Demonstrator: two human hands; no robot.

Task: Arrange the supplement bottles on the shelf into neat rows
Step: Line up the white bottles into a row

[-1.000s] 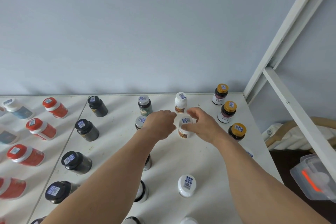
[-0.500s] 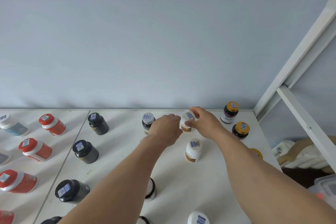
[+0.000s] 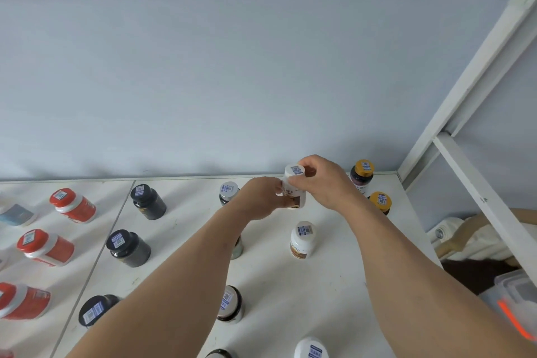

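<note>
A white supplement bottle with a brown label stands at the back of the white shelf. My right hand grips it round the cap and neck. My left hand holds its lower body from the left. A second white bottle stands just in front of it. A grey-capped dark bottle stands to the left of my left hand. Two yellow-capped bottles stand at the back right.
Black bottles form a column left of centre. Red bottles with white necks lie further left. More bottles stand under my arms. The blue wall runs behind; a white frame post and clear box are on the right.
Both hands moved from the nearer white bottle to the one at the back and took hold of it. The nearer bottle now stands free.
</note>
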